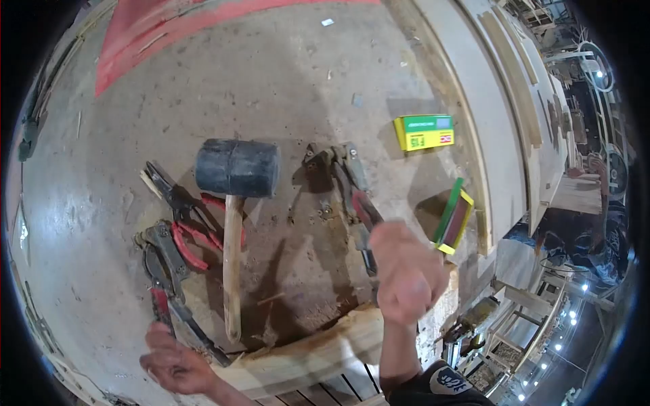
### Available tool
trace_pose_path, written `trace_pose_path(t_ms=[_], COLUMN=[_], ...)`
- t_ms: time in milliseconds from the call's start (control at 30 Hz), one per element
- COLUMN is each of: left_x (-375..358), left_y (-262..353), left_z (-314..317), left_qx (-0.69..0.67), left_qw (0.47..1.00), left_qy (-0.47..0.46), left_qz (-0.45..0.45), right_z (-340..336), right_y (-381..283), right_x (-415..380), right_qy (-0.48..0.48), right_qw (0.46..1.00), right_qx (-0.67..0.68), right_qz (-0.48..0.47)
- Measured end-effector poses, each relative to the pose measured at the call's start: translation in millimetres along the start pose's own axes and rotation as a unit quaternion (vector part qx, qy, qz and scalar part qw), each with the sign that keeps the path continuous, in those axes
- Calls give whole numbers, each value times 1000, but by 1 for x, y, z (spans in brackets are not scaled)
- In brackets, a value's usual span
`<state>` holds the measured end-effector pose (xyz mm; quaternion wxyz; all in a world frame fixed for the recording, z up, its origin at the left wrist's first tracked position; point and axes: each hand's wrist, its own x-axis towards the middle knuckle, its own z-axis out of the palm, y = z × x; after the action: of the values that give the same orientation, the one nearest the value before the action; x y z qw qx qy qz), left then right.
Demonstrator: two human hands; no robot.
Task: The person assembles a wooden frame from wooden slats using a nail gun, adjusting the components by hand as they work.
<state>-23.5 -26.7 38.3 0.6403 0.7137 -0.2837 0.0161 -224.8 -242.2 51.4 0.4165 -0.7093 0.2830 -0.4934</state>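
My right hand (pixel 406 277) is blurred and closed around the end of a red-gripped lever on a dark metal tool (pixel 344 176) that looks like a toggle clamp. A similar red-handled metal tool (pixel 166 254) lies at left. My left hand (pixel 172 362) has its fingers curled at the lower end of that tool's red grip. Between the two tools rests a mallet with a black rubber head (pixel 237 168) and a wooden handle (pixel 232 271). Red-handled pliers (pixel 193 220) lie beside the mallet, partly behind its handle.
A yellow and green box (pixel 425 132) stands at right; an open green and yellow box (pixel 452 218) lies nearer. Long boards (pixel 484 101) run along the right side. A red sheet (pixel 176 24) covers the far left. A rough wooden edge (pixel 318 348) borders the near side.
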Motion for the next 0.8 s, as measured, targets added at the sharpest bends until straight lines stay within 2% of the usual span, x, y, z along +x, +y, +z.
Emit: trace_pose_path(t_ms=[67, 100, 167, 200, 233, 267, 300, 333, 367, 400, 433, 467, 500, 533, 567, 600, 633, 667, 700, 767, 800], left_x=[1, 1, 2, 4, 7, 12, 14, 11, -1, -27, -59, -79, -101, -123, -138, -141, -141, -143, -146, -154, -164], left_y=[-1, 2, -2, -7, -9, 6, 32, 68, 100, 126, 150, 170, 184, 182, 167, 153, 150, 148, 144, 133, 117], left_z=[-4, -5, 0, -1, -4, -3, -6, -23, -50, -88, -130, -161, -189, -229, -275, -305, -318, -325, -331, -332, -332], left_qx=[-132, -132, -37, -25, -15, 19, 61, 135, 211, 162, 112, 184, 253, 256, 328, 395, 395, 412, 426, 352, 395], left_qw=[991, 991, 999, 1000, 999, 995, 982, 969, 945, 954, 961, 949, 934, 937, 916, 891, 894, 896, 892, 900, 880], left_qy=[6, -4, 0, -11, -27, -66, -104, -180, -243, -238, -227, -223, -216, -201, -192, -183, -174, -163, -150, -218, -245], left_qz=[-24, -27, -5, -1, 7, -69, -144, -99, -55, -79, -112, -122, -128, -125, -127, -127, -122, -45, 31, -139, -95], right_z=[2, 1, -2, -7, -12, -19, -32, -53, -86, -126, -180, -222, -264, -300, -326, -340, -352, -359, -356, -344, -353], right_y=[-1, -2, 7, 1, -11, -33, -62, -88, -95, -122, -106, -119, -120, -121, -120, -115, -110, -109, -115, -129, -120], right_x=[-10, -13, -14, -11, -11, -9, -9, -12, -38, -45, -89, -108, -132, -159, -183, -200, -216, -224, -224, -220, -225], right_qy=[60, 82, 58, 76, 47, 21, 35, 43, 89, 157, 210, 263, 236, 168, 102, 106, -1, -110, -110, -51, -61], right_qw=[994, 989, 995, 992, 990, 968, 980, 980, 949, 924, 876, 828, 776, 742, 699, 708, 716, 708, 713, 771, 775], right_qx=[91, 120, 84, 92, 80, 70, -31, -130, -239, -294, -381, -417, -506, -541, -570, -563, -507, -446, -448, -405, -409], right_qz=[-17, -21, -18, -31, 105, 242, 192, 143, 185, 188, 209, 268, 293, 359, 419, 412, 481, 537, 528, 489, 478])
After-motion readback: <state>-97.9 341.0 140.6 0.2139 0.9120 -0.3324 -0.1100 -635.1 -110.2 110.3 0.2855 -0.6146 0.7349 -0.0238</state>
